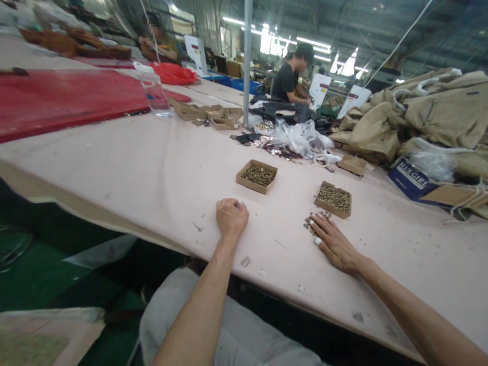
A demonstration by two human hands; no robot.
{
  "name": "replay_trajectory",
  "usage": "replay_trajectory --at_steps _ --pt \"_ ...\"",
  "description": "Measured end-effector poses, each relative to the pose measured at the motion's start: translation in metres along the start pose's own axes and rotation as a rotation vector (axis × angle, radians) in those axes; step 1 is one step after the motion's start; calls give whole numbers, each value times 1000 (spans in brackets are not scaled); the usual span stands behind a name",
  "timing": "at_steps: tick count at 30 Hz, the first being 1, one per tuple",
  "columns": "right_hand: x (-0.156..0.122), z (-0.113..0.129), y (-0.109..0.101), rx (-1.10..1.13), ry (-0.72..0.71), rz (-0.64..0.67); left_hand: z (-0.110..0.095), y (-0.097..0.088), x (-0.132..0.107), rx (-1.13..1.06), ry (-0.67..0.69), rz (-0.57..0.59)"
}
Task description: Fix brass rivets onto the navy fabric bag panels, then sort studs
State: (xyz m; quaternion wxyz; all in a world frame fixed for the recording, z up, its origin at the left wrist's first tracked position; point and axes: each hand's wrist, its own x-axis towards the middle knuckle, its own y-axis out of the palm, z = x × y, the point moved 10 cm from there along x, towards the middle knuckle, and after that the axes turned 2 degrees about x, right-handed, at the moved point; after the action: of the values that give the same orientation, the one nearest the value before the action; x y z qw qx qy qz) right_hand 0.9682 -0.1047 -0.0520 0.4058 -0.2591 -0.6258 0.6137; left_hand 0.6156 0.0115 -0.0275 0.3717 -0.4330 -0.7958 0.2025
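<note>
My left hand (231, 217) rests on the pale pink table (152, 168) curled into a fist; what it holds, if anything, is hidden. My right hand (331, 241) lies flat with fingers stretched out, fingertips on a small loose pile of brass studs (309, 222). White tape wraps some fingertips. Just beyond that pile sits a small cardboard tray of studs (334, 199). A second cardboard tray of studs (256, 176) stands farther off, beyond my left hand.
Tan fabric bags (427, 117) are heaped at the right, with a blue box (409, 178) below them. Clear plastic bags (297, 137), flat cardboard boxes (213, 116) and a water bottle (154, 91) lie farther back. Red material (57, 96) covers the left. Two people work in the distance.
</note>
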Motion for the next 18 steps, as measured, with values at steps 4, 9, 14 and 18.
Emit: replay_trajectory --at_steps 4,9,14,18 --pt "13 -1 -6 -16 -54 -58 1 -11 -4 24 32 -40" --pt "82 14 -44 142 -94 -253 4 -22 -9 43 47 -87" --pt "214 35 -45 265 -155 -247 3 -31 -15 27 55 -81" --pt "309 41 -13 255 -149 -76 4 -38 -18 13 51 -77"
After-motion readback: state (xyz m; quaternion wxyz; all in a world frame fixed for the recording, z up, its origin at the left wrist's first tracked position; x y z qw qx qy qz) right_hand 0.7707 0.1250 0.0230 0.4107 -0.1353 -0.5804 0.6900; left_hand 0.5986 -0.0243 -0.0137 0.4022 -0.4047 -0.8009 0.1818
